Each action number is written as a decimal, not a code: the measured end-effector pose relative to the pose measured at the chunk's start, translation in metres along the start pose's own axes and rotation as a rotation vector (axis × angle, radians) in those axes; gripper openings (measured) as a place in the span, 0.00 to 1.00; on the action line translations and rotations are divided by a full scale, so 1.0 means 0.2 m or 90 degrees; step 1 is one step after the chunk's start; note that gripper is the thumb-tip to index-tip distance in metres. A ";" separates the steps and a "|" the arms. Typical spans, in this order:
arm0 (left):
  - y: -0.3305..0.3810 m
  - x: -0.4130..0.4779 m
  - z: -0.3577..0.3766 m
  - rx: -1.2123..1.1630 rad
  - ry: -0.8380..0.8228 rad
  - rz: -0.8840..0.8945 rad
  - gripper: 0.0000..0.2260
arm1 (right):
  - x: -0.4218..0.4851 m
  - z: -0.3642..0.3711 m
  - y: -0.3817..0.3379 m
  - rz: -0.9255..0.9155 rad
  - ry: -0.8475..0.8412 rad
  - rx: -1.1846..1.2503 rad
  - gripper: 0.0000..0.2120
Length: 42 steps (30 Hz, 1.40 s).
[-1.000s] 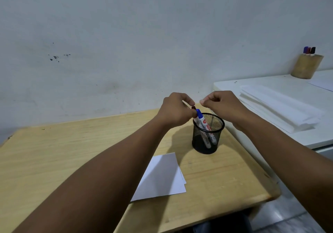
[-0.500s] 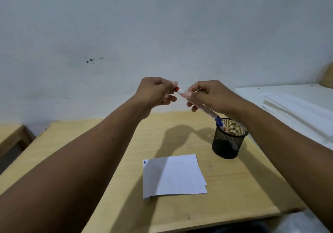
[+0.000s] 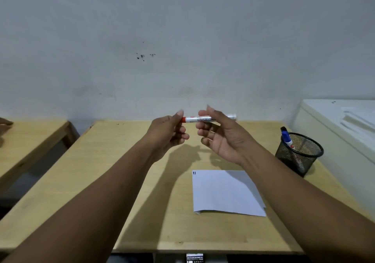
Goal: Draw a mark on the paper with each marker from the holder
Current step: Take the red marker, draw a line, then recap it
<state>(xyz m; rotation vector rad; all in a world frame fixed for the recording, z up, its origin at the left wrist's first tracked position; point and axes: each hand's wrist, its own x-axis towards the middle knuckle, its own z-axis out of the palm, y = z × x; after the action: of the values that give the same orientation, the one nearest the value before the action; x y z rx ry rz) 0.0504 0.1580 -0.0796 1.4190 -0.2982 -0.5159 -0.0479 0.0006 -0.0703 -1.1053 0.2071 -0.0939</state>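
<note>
**A:** Where's the marker you're working with?

**B:** You have the red marker (image 3: pixel 199 119) up in the air over the far edge of the desk (image 3: pixel 113 181), its long axis level and running left to right across your view. Your left hand (image 3: pixel 168 134) pinches the red cap end between thumb and fingers; your right hand (image 3: pixel 221 134) grips the barrel, fingertips closed over it, with the white tail sticking out past it to the right.

**A:** So which way does the cap come off?

**B:** I'd judge straight along that axis, your hands pulling apart sideways. The paper (image 3: pixel 227 193) lies below your right wrist, nearer the desk's near edge, so your right hand is the closer one to carry the tip down.

**A:** Anything you can't make out?

**B:** Your fingers cover the seam, so I can't tell whether the cap is seated. The two small strokes at the paper's far-left corner look dark, colour uncertain. In the mesh holder (image 3: pixel 299 153) by the right edge, a blue marker (image 3: pixel 286 137) shows; others are unclear.
</note>
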 end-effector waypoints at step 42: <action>-0.33 -0.09 -0.08 0.848 -0.193 -0.016 0.32 | -0.09 -0.17 0.48 -0.110 0.190 -0.328 0.06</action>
<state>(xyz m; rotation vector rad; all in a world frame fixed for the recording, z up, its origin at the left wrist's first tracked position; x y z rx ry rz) 0.0329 0.1761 -0.1447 2.6232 -0.9864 -0.5665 -0.0747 0.0167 -0.1677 -1.6221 0.4174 -0.3777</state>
